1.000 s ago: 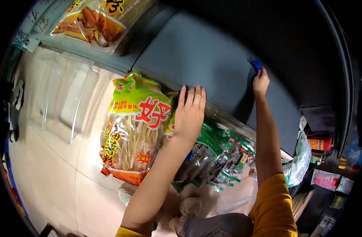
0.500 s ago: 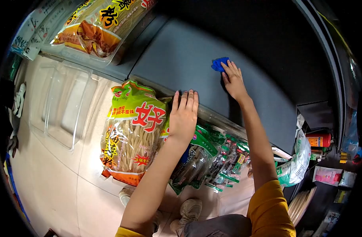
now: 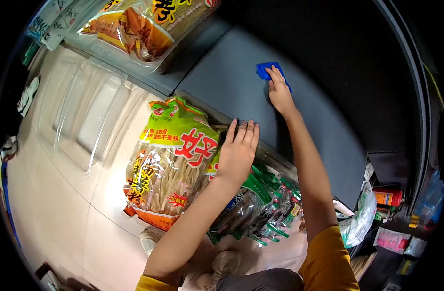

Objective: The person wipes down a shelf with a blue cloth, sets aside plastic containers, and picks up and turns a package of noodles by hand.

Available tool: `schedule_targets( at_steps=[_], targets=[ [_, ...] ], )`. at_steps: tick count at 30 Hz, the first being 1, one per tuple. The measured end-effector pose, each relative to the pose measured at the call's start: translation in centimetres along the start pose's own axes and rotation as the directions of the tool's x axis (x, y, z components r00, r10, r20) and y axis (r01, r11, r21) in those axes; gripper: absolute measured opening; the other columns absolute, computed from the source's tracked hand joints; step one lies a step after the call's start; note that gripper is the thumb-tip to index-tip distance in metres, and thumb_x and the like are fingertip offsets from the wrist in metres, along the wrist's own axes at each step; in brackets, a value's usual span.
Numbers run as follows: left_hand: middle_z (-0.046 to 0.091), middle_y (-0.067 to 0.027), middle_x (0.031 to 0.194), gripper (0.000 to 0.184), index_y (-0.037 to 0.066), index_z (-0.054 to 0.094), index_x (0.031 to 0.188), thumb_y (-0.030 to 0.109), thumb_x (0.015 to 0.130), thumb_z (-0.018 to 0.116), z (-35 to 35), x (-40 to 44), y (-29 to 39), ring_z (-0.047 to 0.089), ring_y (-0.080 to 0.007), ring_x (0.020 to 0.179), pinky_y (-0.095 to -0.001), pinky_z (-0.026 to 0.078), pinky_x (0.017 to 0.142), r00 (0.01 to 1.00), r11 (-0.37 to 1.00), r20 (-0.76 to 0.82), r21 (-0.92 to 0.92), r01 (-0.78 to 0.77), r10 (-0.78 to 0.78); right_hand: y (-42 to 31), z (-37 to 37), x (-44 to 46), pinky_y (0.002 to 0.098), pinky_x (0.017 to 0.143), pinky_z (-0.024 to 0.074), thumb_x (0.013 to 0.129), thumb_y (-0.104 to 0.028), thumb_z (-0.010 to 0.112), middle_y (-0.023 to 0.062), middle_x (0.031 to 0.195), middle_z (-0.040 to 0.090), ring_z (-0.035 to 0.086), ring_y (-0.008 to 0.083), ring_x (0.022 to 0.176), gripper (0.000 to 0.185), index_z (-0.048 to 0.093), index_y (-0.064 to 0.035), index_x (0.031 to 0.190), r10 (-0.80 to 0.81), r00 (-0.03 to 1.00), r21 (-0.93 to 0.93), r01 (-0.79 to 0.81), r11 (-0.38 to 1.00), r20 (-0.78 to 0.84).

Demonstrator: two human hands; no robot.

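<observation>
Pressing the cloth [image 3: 266, 69] against the grey shelf [image 3: 323, 140], the right hand [image 3: 281, 97] had it in hold under fairly straight fingers, which probably spread the push over a broad patch rather than one point. The cloth lay on the shelf, partly beneath those fingers and partly poking out beyond them; how much was tucked under the palm could not be told.

The left hand [image 3: 236, 155] was open and gripped nothing. Its fingers were stretched out, tips at the shelf's front edge, seemingly as a brace that steadied the body while the other arm reached farther in. Its wrist passed over the packed goods, so the forearm hid part of them.

Just below that edge stood the noodle bag [image 3: 171, 162], its green top near the rim and its long contents running lengthwise, which likely helped it hold its shape. Beside it, the green packets [image 3: 263, 203] sat close together, apparently lending each other support. Beyond the shelf's seam, a clear bin [image 3: 151, 68] held another bag [image 3: 134, 31] by its walls. A clear tray [image 3: 93, 116] was off to the side, apart from both hands.
</observation>
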State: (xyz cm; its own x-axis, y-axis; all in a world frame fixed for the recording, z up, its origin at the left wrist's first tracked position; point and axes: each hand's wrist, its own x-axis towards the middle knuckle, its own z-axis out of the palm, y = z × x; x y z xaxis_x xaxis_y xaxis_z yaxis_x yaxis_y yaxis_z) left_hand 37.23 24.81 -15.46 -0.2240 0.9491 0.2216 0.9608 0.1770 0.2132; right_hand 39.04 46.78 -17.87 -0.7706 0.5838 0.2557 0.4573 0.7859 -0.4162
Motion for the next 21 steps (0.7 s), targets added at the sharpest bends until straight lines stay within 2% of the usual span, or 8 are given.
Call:
schedule_targets(
  at_steps=[2,3,5,11,14,19,21],
  targets=[
    [0.039,-0.0128,0.12,0.057,-0.002,0.033,0.119,0.013,0.067,0.051,0.1,0.0,-0.1,0.036,-0.0218,0.112,-0.0382,0.016,0.1,1.0,1.0,0.028,0.028,-0.007,0.006,-0.5,0.6,1.6,0.0371,0.1,0.0152,0.079,0.001,0.033,0.0181,0.127,0.029,0.023,0.0284,0.121,0.039,0.039,-0.004,0.117,-0.007,1.0,0.018,0.007,1.0,0.03],
    [0.039,-0.0128,0.12,0.057,-0.002,0.033,0.119,0.013,0.067,0.051,0.4,0.0,0.0,0.036,-0.0218,0.112,-0.0382,0.016,0.1,1.0,1.0,0.027,0.027,0.006,-0.007,-0.4,0.8,2.3,0.0371,0.1,0.0152,0.079,0.001,0.033,0.0181,0.127,0.029,0.023,0.0284,0.121,0.039,0.039,-0.004,0.117,-0.017,0.999,0.019,0.016,1.0,0.038],
    [0.039,-0.0126,0.12,0.058,-0.002,0.033,0.119,0.017,0.067,0.052,0.9,0.1,0.3,0.036,-0.0216,0.112,-0.0383,0.016,0.1,1.0,0.996,0.011,0.084,0.025,-0.026,-0.1,0.8,3.5,0.0372,0.1,0.0152,0.079,0.0,0.034,0.0167,0.128,0.029,0.023,0.0282,0.121,0.038,0.04,-0.0046,0.116,0.061,0.997,0.109,-0.065,0.992,0.036],
    [0.04,-0.0111,0.12,0.05,-0.001,0.036,0.118,0.018,0.072,0.046,0.4,0.5,0.5,0.036,-0.0218,0.111,-0.0394,0.016,0.1,0.994,0.99,0.103,0.14,0.014,-0.028,2.8,1.7,6.5,0.0356,0.099,0.0183,0.078,-0.001,0.038,0.0161,0.122,0.038,0.031,0.0295,0.116,0.037,0.044,-0.0086,0.113,0.045,0.996,0.111,-0.037,0.993,-0.074],
    [0.038,-0.0105,0.122,0.052,0.0,0.034,0.12,0.019,0.073,0.046,0.6,0.4,0.6,0.036,-0.0216,0.112,-0.0405,0.015,0.1,0.993,0.989,0.109,0.147,0.031,-0.047,3.5,1.9,7.6,0.0329,0.097,0.0236,0.078,-0.002,0.037,0.0151,0.121,0.039,0.034,0.0289,0.114,0.036,0.046,-0.0079,0.112,0.16,0.981,0.121,-0.147,0.982,-0.106],
    [0.038,-0.0104,0.122,0.051,0.0,0.033,0.12,0.021,0.075,0.043,0.6,0.5,0.9,0.035,-0.0212,0.113,-0.0415,0.014,0.1,0.991,0.98,0.122,0.198,0.035,-0.06,5.3,1.0,8.6,0.0319,0.095,0.0269,0.076,-0.003,0.036,0.0163,0.12,0.04,0.036,0.03,0.112,0.039,0.044,-0.0081,0.115,0.169,0.985,0.084,-0.164,0.983,-0.045],
    [0.038,-0.0104,0.123,0.051,0.0,0.033,0.121,0.022,0.075,0.043,0.6,0.4,0.8,0.035,-0.0212,0.114,-0.0417,0.014,0.1,0.989,0.972,0.139,0.235,0.02,-0.054,6.3,1.0,8.6,0.0316,0.094,0.0268,0.076,-0.005,0.037,0.0176,0.121,0.038,0.035,0.0307,0.112,0.04,0.043,-0.0083,0.116,0.209,0.972,-0.02,-0.213,0.977,-0.108]
  ],
)
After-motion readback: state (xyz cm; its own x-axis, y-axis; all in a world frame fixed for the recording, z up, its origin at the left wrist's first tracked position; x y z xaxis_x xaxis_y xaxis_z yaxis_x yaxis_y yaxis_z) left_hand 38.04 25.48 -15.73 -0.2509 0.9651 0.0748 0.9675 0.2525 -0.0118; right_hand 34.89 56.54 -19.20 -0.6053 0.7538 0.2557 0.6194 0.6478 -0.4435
